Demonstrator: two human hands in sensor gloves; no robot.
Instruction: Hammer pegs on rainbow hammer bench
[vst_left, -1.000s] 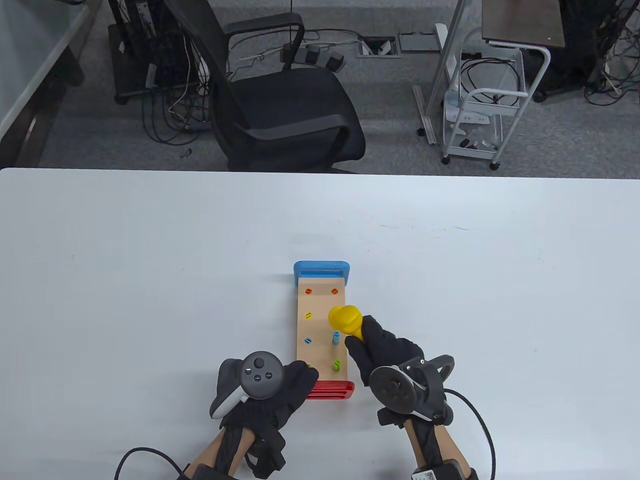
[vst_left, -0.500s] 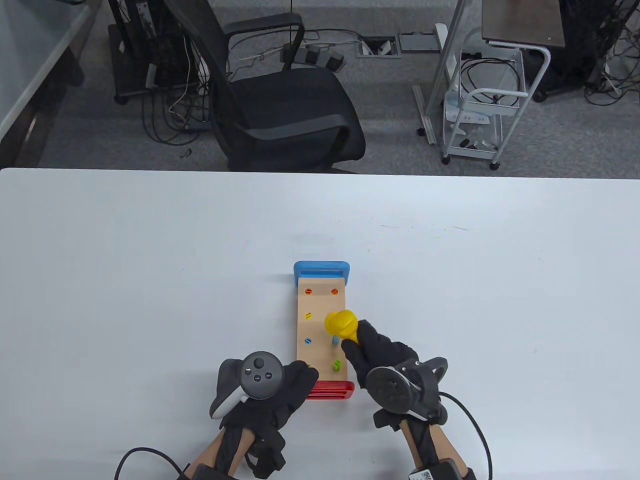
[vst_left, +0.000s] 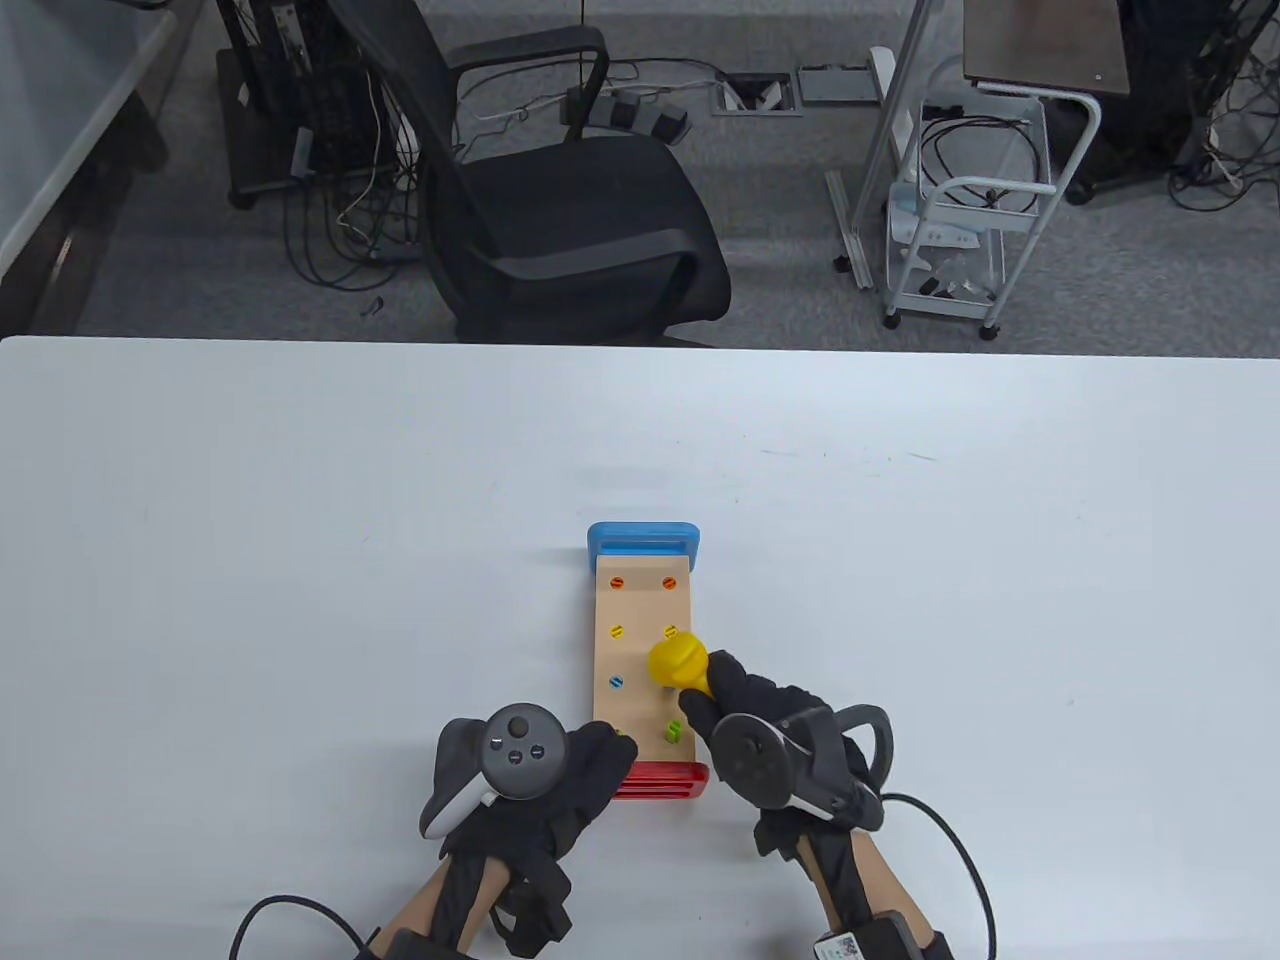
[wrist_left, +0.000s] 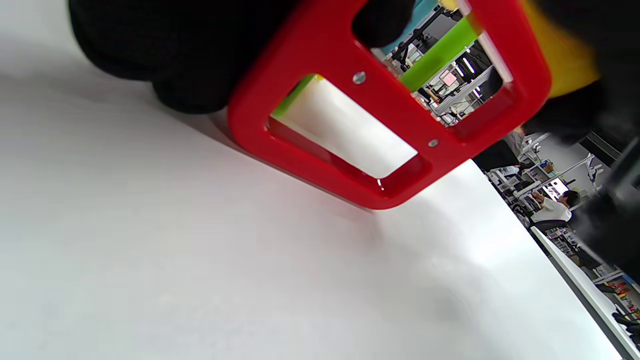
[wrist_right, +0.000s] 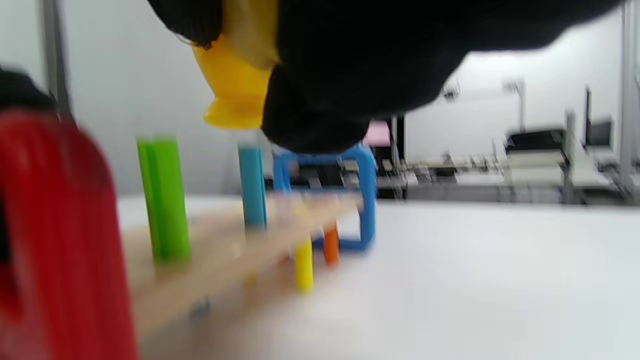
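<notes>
While one rainbow hammer bench (vst_left: 643, 660) stands on the white desk (vst_left: 300, 560), its blue end frame (vst_left: 642, 541) is far from the person and its red end frame (vst_left: 662, 780) near. Peg count in the table view: seven tops visible — two orange (vst_left: 617, 581) at the far row, two yellow (vst_left: 617, 631), one blue (vst_left: 617, 682) on the left, two green (vst_left: 674, 732), the left green one mostly hidden by the glove. An eighth, the right blue peg (wrist_right: 251, 185), shows only in the right wrist view, standing tall out of the plank beside a tall green one. One yellow hammer (vst_left: 680, 664). Two hands.

Left hand (vst_left: 560, 780) rests on the near left corner of the bench, fingers pressed against the red frame; the left wrist view confirms glove contact at the frame's upper edge. Right hand (vst_left: 760, 720) is clenched around the hammer handle, at the bench's right edge, just right of the tall green peg. Hammer head sits directly over the right blue peg; in the right wrist view its face is just above the peg top, contact not resolvable because of blur.

Versus 1.0 s ago: hammer head has moved nearer and lower, from over the right yellow peg to over the blue one; the right yellow peg top is now uncovered. Left hand unchanged.
</notes>
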